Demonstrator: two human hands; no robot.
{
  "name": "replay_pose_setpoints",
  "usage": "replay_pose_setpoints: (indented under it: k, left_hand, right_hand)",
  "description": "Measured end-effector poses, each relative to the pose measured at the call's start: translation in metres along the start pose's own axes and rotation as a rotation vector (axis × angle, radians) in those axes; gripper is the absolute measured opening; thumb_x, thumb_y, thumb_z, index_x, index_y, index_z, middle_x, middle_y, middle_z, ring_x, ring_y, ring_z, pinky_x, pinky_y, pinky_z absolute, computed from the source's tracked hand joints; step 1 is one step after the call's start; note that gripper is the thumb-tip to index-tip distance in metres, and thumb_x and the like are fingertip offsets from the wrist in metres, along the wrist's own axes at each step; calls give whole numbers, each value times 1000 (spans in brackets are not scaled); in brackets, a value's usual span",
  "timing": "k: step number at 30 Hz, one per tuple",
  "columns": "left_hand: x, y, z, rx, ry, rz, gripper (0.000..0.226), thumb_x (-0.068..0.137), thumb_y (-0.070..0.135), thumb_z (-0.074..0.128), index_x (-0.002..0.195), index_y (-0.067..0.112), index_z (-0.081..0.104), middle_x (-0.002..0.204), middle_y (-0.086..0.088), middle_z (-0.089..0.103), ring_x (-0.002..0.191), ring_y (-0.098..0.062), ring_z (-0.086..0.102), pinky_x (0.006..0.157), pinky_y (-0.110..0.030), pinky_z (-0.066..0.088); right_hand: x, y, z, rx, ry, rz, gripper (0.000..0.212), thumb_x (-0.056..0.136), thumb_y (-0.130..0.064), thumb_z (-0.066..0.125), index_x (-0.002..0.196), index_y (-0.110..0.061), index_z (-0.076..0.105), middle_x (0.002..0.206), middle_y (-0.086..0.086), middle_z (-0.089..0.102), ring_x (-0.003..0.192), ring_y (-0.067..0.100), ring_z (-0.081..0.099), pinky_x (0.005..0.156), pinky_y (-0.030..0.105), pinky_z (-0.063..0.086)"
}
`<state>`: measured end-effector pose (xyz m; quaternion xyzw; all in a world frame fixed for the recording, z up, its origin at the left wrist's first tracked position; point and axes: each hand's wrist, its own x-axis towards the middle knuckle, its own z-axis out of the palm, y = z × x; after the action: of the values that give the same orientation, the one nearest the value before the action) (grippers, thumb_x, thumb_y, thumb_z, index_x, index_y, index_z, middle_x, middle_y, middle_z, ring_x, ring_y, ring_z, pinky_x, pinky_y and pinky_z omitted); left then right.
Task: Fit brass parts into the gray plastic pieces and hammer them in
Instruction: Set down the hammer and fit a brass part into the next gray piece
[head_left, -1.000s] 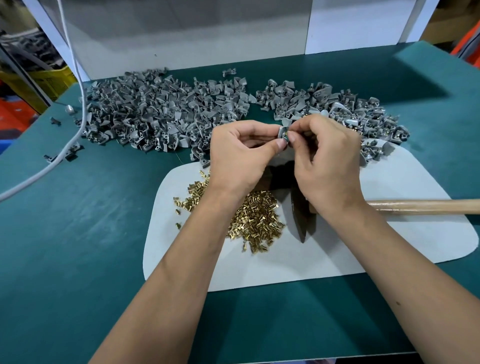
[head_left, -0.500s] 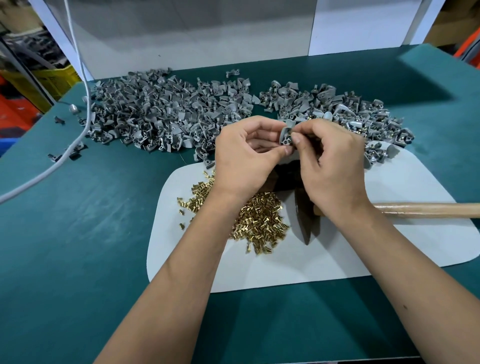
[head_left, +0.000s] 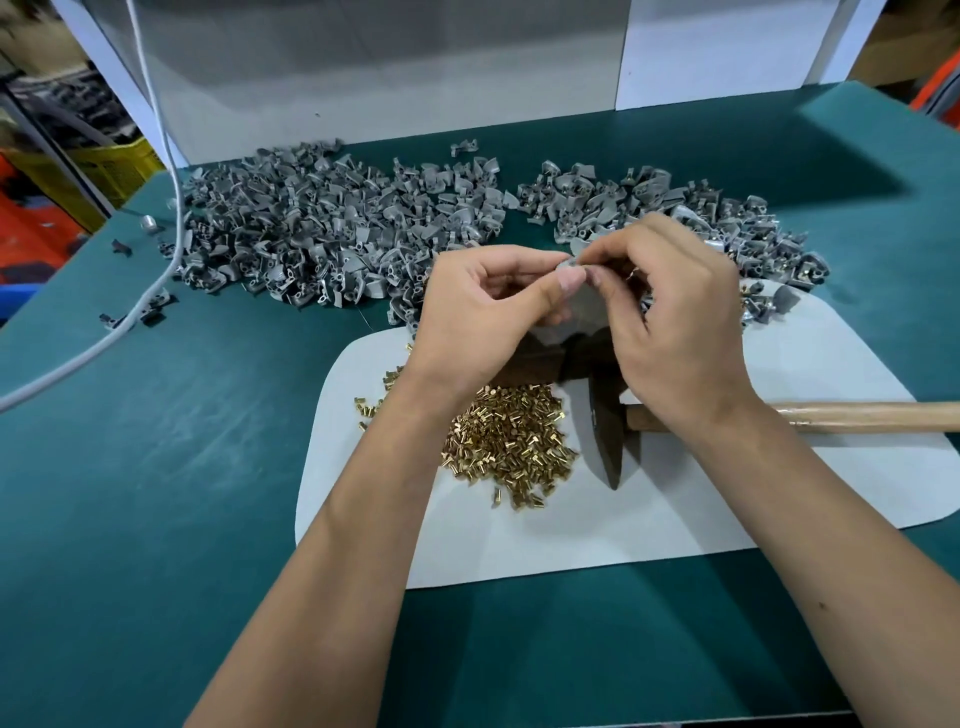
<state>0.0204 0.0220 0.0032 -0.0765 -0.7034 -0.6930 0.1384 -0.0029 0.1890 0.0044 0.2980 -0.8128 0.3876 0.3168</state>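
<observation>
Since the earlier frames both hands have lifted slightly and drawn closer together, and the gray piece between them now shows less of its face; the piles, the hammer and the pad lie as they did.

The left hand (head_left: 488, 306) pinches the gray plastic piece (head_left: 570, 262) between thumb and forefinger, raised above the white pad (head_left: 779, 493), likely so the hole is turned up toward the eyes. The right hand (head_left: 670, 317) meets it from the other side, its thumb and forefinger pressed together at the piece's edge. It probably holds a brass part there, but that part is too small and hidden to tell. This looks like the fitting step, done in the air where the fingers can turn and align the two parts.

The loose brass parts (head_left: 506, 441) are heaped on the pad just below the left wrist, near for the next pick. The hammer (head_left: 605, 431) rests on the pad under the right hand, its head beside the brass heap and its wooden handle running off to the right, ready for that hand to take up once the part is seated.

Two piles of gray pieces lie farther back on the green surface (head_left: 156, 467): a large left pile (head_left: 322, 234) and a smaller right pile (head_left: 727, 228). Brass glints in the right pile, so it may be the finished stock. A white cable (head_left: 171, 208) trails across the left side.
</observation>
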Motion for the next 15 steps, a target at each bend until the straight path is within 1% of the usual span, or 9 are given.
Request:
replay_pose_setpoints:
  k: [1, 3, 5, 7, 8, 10, 12, 15]
  left_hand:
    - [0, 1, 1, -4, -1, -7, 9, 92, 11, 73, 98, 7, 78, 85, -13, 77, 72, -21, 72, 67, -29, 59]
    - [0, 1, 1, -27, 10, -32, 16, 97, 14, 68, 103, 2, 77, 89, -15, 76, 74, -22, 72, 71, -33, 61]
    - [1, 1, 0, -90, 9, -59, 20, 98, 10, 66, 111, -1, 74, 98, -17, 77, 82, -25, 73, 81, -40, 63]
    - [0, 2, -2, -173, -8, -84, 23, 96, 3, 65, 117, -4, 71, 103, -19, 76, 87, -27, 73, 87, -41, 62]
    - [0, 2, -3, -204, -16, -91, 25, 95, 0, 65, 118, -6, 69, 103, -20, 75, 87, -28, 73, 87, -39, 62]
    - [0, 2, -4, -228, -31, -92, 28, 91, -4, 67, 119, -6, 68, 102, -21, 75, 86, -27, 73, 86, -35, 62]
    - [0, 2, -4, -235, -38, -83, 33, 87, -7, 70, 120, -6, 68, 99, -21, 75, 86, -26, 73, 87, -36, 61]
    - [0, 1, -4, -265, -39, -63, 38, 82, -8, 74, 120, -4, 69, 92, -20, 74, 84, -26, 74, 87, -38, 61]
  right_hand:
    - [0, -1, 0, 0, -6, 15, 9, 98, -5, 63, 97, -1, 71, 95, 9, 66, 89, 20, 60, 81, 14, 42]
    - [-1, -1, 1, 9, -18, 45, 8, 97, -5, 63, 97, 0, 70, 95, 8, 66, 89, 20, 59, 79, 15, 42]
    - [-1, -3, 1, 20, -19, 63, 9, 98, -6, 63, 97, -1, 70, 94, 8, 66, 89, 20, 59, 78, 20, 45]
    - [0, -3, 0, 29, -6, 68, 9, 98, -7, 63, 97, -1, 70, 94, 7, 67, 88, 19, 60, 78, 23, 47]
    - [0, -4, 0, 35, 1, 71, 9, 98, -7, 63, 97, -1, 70, 94, 7, 67, 88, 19, 60, 79, 23, 48]
    - [0, -4, 0, 46, 6, 81, 9, 98, -7, 64, 98, -1, 70, 95, 6, 67, 89, 18, 60, 79, 19, 47]
    - [0, -5, 0, 47, 8, 84, 9, 98, -7, 64, 99, -1, 71, 95, 6, 67, 89, 16, 60, 79, 16, 46]
    - [-1, -5, 0, 44, 6, 66, 9, 97, -7, 65, 98, -1, 71, 94, 7, 68, 88, 18, 61, 77, 23, 49]
